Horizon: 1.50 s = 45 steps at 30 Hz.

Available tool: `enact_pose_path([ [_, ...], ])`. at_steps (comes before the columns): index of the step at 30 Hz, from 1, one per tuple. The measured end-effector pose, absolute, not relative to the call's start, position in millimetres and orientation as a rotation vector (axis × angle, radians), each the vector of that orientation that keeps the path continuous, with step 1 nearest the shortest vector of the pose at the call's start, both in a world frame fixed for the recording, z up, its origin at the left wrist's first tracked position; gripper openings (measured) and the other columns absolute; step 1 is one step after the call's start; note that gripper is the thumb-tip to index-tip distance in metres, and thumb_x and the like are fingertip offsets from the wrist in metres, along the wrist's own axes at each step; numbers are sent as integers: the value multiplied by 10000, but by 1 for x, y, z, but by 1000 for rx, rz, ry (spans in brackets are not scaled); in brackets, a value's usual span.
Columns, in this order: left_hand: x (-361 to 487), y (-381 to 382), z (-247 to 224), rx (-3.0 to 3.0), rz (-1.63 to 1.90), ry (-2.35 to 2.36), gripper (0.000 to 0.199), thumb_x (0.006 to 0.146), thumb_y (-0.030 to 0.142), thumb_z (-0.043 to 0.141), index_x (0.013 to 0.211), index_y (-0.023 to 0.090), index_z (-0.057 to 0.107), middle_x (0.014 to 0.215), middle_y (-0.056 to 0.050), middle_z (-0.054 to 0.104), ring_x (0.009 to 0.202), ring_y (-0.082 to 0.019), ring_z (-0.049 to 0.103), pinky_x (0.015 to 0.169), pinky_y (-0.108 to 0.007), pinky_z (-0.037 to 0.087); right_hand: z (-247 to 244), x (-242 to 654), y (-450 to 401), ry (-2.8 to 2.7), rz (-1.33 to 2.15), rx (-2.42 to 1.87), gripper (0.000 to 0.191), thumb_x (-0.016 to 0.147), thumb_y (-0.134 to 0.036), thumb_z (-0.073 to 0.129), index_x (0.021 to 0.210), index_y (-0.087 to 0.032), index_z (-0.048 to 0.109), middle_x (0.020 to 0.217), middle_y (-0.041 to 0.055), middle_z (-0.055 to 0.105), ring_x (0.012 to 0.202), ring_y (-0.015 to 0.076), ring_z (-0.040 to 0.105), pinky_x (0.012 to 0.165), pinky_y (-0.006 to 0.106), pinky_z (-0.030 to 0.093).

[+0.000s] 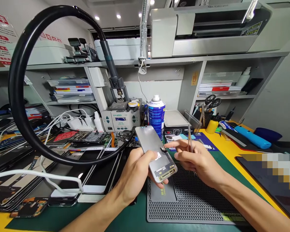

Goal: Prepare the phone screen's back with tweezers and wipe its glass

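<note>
Tilted above the work mat, a phone screen (147, 137) shows its silvery back, with a dark flex cable and connector strip along its lower end. My left hand (136, 174) grips it, thumb across the back and fingers underneath. My right hand (195, 158) is closed around thin metal tweezers (189, 138) that point upward. Its outstretched index finger reaches the flex cable at the screen's right edge; whether it touches cannot be made out. Below both hands lies the grey perforated mat (169, 212).
A soldering-type station (122, 119) with a thick black hose (15, 96) looping over the left side stands behind. A blue spray can (156, 114) is just beyond the screen. Several phone screens (99, 170) and white cables cover the left. A yellow bottle (212, 125) stands right.
</note>
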<state>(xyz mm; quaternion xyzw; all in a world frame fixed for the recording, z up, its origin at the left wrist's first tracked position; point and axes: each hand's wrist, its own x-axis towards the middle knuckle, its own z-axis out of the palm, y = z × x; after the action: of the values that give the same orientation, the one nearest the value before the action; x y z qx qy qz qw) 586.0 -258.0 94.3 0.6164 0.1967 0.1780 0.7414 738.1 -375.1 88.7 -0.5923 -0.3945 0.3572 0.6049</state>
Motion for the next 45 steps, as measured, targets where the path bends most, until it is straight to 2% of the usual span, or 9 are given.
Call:
enact_pose_path([
  [10,585,-260,92,1373,381,421,228,852,325,528,750,135,603,603,-50,623,537,-229,641,488,-309,516,88,738,-376,-907,810,-1346,180,740,-229,620,877,-152,709,514,-82,283,446,58,197,431,241,140],
  [16,584,-260,95,1489,403,441,246,855,339,504,684,164,535,564,-25,548,514,-192,580,483,-274,440,88,739,-377,-899,807,-1287,137,734,-220,625,798,-151,725,485,-80,271,442,57,183,443,256,113],
  [20,582,-260,94,1562,417,465,268,882,359,491,690,172,507,595,-13,508,562,-168,539,517,-258,387,86,740,-379,-894,784,-1285,134,728,-228,630,743,-142,731,470,-72,280,444,63,205,451,264,120],
  [22,581,-260,92,1604,430,466,276,905,360,477,705,172,504,630,-9,494,591,-150,493,535,-252,356,85,740,-379,-890,774,-1280,138,727,-229,631,727,-138,735,464,-70,279,444,65,202,454,266,115],
  [27,577,-261,89,1773,527,401,316,941,359,448,677,184,433,651,20,342,613,-124,310,526,-254,265,84,740,-378,-908,750,-1242,140,727,-207,624,703,-147,748,478,-56,323,449,61,218,453,267,119],
  [33,575,-263,90,1884,566,359,351,961,360,426,656,199,366,623,32,316,587,-116,278,512,-260,243,81,742,-379,-910,744,-1248,150,735,-223,628,719,-145,755,499,-47,341,458,60,227,460,268,124],
  [38,576,-263,89,1966,613,356,380,963,342,417,622,200,327,575,38,297,553,-109,262,493,-265,223,83,741,-379,-921,752,-1255,150,758,-231,627,755,-138,745,491,-62,295,461,59,196,461,267,107],
  [42,578,-262,88,1960,622,374,382,956,350,431,618,197,339,582,31,303,557,-111,270,499,-262,231,82,741,-379,-943,737,-1260,137,779,-228,647,852,-139,721,522,-72,300,461,53,211,454,255,129],
  [45,579,-261,89,1842,599,389,361,943,373,462,639,187,403,600,17,376,569,-116,322,502,-247,267,81,741,-379,-963,729,-1252,156,796,-241,675,928,-157,674,556,-77,327,463,48,233,445,239,160],
])
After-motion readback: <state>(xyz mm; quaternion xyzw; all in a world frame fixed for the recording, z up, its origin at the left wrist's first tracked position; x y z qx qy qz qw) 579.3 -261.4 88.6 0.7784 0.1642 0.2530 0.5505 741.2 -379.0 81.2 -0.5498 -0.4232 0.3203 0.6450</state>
